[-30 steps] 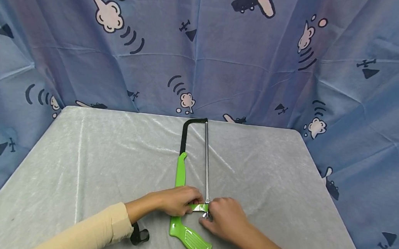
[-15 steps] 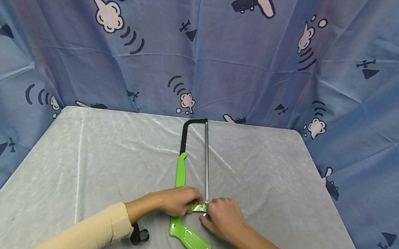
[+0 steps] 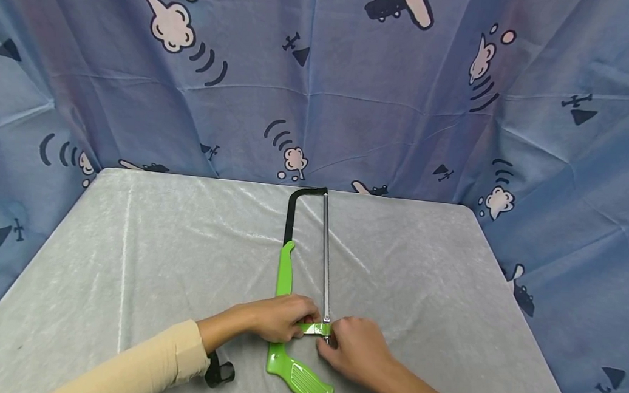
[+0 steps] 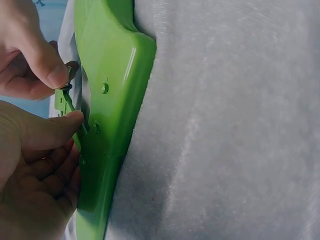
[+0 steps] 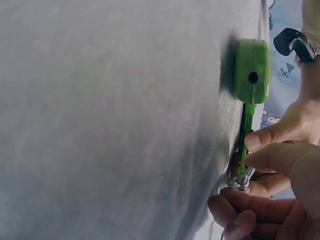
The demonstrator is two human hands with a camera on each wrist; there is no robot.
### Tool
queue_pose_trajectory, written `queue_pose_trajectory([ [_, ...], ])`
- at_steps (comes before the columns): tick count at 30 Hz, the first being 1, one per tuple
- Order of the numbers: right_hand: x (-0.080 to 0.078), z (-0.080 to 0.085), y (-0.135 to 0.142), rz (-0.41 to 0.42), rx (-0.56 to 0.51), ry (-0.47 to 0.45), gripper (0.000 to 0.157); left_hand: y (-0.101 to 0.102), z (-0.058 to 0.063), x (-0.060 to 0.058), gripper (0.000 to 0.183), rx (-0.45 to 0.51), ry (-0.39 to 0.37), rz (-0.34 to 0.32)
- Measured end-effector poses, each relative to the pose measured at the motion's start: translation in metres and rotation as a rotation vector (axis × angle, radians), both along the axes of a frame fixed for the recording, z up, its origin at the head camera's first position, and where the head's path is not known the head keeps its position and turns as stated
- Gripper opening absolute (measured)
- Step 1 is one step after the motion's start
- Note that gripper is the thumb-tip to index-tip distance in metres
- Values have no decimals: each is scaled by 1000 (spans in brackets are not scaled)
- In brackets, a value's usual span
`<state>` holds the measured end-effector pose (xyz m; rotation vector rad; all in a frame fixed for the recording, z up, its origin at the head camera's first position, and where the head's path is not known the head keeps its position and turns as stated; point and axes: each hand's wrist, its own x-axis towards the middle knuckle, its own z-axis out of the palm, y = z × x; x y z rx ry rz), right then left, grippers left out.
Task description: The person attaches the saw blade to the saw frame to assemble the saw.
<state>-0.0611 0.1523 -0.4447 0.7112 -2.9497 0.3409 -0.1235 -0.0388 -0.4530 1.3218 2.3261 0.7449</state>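
A hacksaw (image 3: pixel 285 267) with a green handle and a black front frame lies on the table, its silver blade (image 3: pixel 325 258) on the right side. My left hand (image 3: pixel 282 317) pinches the green bracket (image 3: pixel 313 328) that runs from the handle to the blade's near end. At that end my right hand (image 3: pixel 358 349) curls its thumb and fingers on the silver wing nut (image 5: pixel 239 181). In the left wrist view, the green handle (image 4: pixel 112 100) passes beside both hands. Fingers largely hide the nut in the head view.
Pale grey cloth covers the table (image 3: pixel 180 230). Behind it hangs a blue patterned curtain (image 3: pixel 247 64). A black camera mount (image 3: pixel 220 372) shows under the left sleeve (image 3: pixel 138 361).
My right hand shifts slightly at the wing nut, and the bracket's end moves a little with it. My left hand keeps its place, and the hacksaw stays where it lay.
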Motion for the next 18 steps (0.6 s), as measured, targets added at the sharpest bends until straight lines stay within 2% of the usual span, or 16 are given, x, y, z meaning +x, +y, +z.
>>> queue_pose_trajectory([
  [3, 2, 2, 1, -72, -53, -67, 37, 0, -1, 0, 26, 3, -4, 1],
  [7, 3, 5, 1, -121, -68, -81, 36, 0, -1, 0, 25, 4, -5, 4],
  [12, 3, 5, -1, -122, -41, -75, 42, 0, -2, -1, 25, 2, -2, 2],
  [18, 4, 7, -2, -103, -64, -89, 41, -1, -1, 0, 25, 1, -9, 2],
])
